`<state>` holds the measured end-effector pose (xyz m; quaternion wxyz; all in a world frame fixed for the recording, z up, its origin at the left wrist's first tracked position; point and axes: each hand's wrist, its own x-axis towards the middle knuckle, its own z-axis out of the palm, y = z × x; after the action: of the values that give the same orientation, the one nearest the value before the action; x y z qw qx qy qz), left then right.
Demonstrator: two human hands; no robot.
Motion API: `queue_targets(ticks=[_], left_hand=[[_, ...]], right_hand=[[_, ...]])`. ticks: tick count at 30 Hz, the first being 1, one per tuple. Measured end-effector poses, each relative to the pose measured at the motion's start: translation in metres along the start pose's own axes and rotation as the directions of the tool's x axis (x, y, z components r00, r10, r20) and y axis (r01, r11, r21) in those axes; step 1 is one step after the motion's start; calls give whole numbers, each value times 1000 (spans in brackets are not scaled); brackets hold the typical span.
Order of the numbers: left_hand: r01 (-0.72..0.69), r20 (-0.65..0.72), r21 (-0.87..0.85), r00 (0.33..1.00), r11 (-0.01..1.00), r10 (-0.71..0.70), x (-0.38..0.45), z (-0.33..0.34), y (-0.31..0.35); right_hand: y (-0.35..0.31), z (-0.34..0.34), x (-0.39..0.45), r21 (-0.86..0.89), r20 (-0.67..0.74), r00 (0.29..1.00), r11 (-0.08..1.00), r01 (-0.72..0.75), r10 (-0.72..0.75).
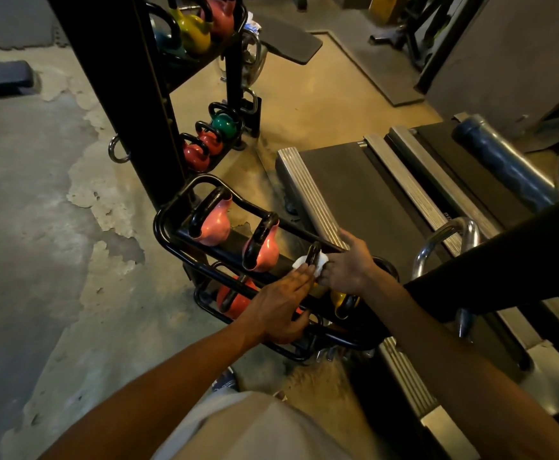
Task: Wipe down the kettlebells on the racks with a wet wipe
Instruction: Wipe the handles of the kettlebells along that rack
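Kettlebells fill the rack; the one you work on sits at its right end, only its black handle showing. Your left hand presses the wipe to it with straight fingers. Your right hand pinches the wipe's other side.
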<state>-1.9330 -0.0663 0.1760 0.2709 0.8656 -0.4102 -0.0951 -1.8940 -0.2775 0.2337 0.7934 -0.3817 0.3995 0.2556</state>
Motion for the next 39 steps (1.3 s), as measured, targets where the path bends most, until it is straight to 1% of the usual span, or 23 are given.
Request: queue_targets(ticks=[2, 4, 5, 6, 8, 10, 12, 13, 14, 17, 19, 21, 23, 25, 26, 28, 29, 32, 33, 34, 35, 37, 39], left_hand=[[-12, -3, -2, 1000, 1000, 12, 1, 1, -1], [-19, -2, 3, 1000, 1000, 19, 1, 2, -2], [-18, -5, 4, 1000, 1000, 18, 1, 2, -2], [-16, -5, 5, 1000, 1000, 16, 0, 1, -1], [-24, -1, 2, 1000, 1000, 24, 0, -3, 0], [-44, -18, 0, 999, 999, 44, -1, -4, -1], [-49, -12, 8, 999, 999, 49, -3, -2, -4], [-44, -1, 11, 999, 999, 44, -4, 0, -5], [-34, 10, 12, 999, 999, 34, -4, 2, -6], [-17, 30, 37, 999, 999, 16, -2, 1, -4], [-23, 26, 46, 999, 999, 22, 1, 0, -2], [-20, 6, 12, 1000, 1000, 20, 1, -2, 0], [-16, -16, -9, 1000, 1000, 16, 0, -4, 1], [-24, -37, 6, 999, 1000, 24, -1, -6, 4], [-28, -43, 9, 999, 1000, 28, -1, -7, 4], [-28, -42, 1, 999, 1000, 28, -2, -6, 4], [-25, -45, -4, 999, 1000, 25, -2, -7, 3], [-32, -29, 12, 999, 999, 32, -1, -9, 0], [-36, -17, 22, 999, 999, 36, -1, -11, 0], [-37, -12, 23, 999, 999, 37, -1, -11, 0], [-36, -13, 14, 999, 999, 36, -1, -11, -1], [-23, -20, -11, 1000, 1000, 22, -2, -10, 0], [-24, -35, -7, 999, 1000, 23, -3, -9, -1]], right_hand=[[1, -3, -2, -34, 18, 1000, 999, -11, 12], [-1, -6, 0, 74, -11, 1000, 997, 8, -8], [-1, -5, 1, 129, -13, 999, 991, 45, -43], [1, -2, 2, 144, -30, 997, 986, 81, -77], [10, 9, 2, 43, -107, 982, 986, 159, -154], [20, 23, 4, -152, -143, 949, 954, 260, -281], [29, 32, 4, -401, -112, 897, 846, 353, -427], [33, 34, 3, -497, -60, 883, 781, 377, -465], [38, 35, -1, -591, -1, 885, 714, 375, -466], [36, 33, -5, -820, 121, 837, 421, 387, -534], [23, 28, -2, -889, 145, 826, 295, 350, -544], [9, 22, -2, -945, 165, 837, 158, 286, -522], [2, 17, -6, -934, 299, 816, 22, 355, -495], [0, 12, -6, -889, 457, 760, -216, 403, -462], [-1, 11, -3, -872, 487, 749, -305, 384, -450], [-4, 10, 2, -872, 478, 752, -349, 344, -453], [-5, 11, 4, -861, 492, 737, -388, 330, -464], [1, 13, 7, -757, 599, 693, -565, 328, -401], [2, 11, 8, -720, 628, 686, -607, 336, -366], [3, 9, 7, -697, 646, 684, -627, 347, -339], [2, 6, 8, -700, 648, 681, -619, 357, -341], [2, -1, 8, -734, 635, 675, -567, 374, -376], [7, -3, 3, -705, 673, 645, -580, 409, -363]])
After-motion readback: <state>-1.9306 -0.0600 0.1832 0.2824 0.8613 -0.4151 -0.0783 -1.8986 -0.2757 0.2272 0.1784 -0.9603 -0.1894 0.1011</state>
